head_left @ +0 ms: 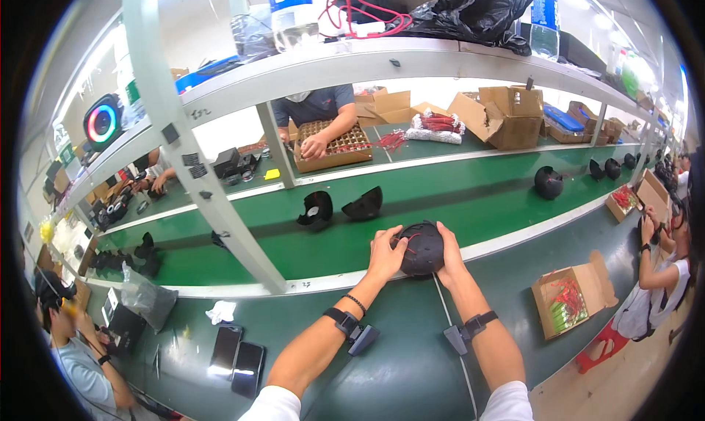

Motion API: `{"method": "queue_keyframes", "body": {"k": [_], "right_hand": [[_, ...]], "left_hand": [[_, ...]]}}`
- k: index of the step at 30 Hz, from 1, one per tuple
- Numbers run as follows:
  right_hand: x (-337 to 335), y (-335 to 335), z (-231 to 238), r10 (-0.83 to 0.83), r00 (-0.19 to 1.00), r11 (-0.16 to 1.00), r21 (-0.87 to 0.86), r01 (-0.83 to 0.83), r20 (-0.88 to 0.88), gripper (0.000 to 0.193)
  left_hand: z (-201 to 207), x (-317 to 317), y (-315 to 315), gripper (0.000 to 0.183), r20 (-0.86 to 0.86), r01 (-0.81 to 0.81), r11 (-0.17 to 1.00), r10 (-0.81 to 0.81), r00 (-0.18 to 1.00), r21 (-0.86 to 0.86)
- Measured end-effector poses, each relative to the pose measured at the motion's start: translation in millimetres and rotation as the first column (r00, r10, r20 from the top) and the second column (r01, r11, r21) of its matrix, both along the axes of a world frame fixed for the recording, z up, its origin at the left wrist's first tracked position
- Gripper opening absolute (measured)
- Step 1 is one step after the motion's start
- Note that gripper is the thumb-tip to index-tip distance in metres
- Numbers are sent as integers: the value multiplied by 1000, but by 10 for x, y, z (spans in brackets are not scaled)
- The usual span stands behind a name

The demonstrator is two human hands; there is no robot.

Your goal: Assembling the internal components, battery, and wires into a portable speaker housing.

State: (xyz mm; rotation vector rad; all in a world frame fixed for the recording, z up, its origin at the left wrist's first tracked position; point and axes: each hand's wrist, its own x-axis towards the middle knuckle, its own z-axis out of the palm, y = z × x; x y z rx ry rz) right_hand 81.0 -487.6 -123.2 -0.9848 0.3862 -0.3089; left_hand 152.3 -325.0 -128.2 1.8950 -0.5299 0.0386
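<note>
A round black speaker shell is gripped between two bare hands at the near edge of a green conveyor belt. The left hand is closed against the shell's left side, its fingers curled over the top, where thin red wires can be seen. The right hand is pressed flat along the shell's right side, fingers wrapped round the back. A dark band with a small grey unit is worn on each forearm.

Farther along the belt, two open black half-shells are laid just beside each other to the left, and a closed black shell is set well apart to the right. On the dark worktop near the person, two dark phones are laid side by side at the left, and an open cardboard box of red and green parts is placed at the right. Across the belt, a divided cardboard tray is being handled by another worker's hand. Open cartons are stacked on the far bench, beneath a grey shelf.
</note>
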Motion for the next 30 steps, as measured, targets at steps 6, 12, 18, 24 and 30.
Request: {"method": "queue_keyframes", "body": {"k": [6,12,18,24,30], "right_hand": [[-844,814,49,136,989,959,243,-144,50,42],[-1347,1378,58,154,988,976,-155,-155,-16,42],[-1474,1515,-208,129,980,738,-646,-196,-150,41],[-1467,1589,-60,193,981,814,-555,-173,-22,38],[-1468,1582,-104,264,964,848,-477,-231,2,38]], "left_hand": [[40,-805,828,42,17,132,971,-131,991,-198],[344,-1624,1596,54,-133,27,969,-62,989,-247],[35,-1691,1926,55,-121,21,997,-31,992,-76],[3,-1733,1969,50,-114,36,998,-42,993,-57],[176,-1702,1944,47,-187,121,992,-124,974,-27]]}}
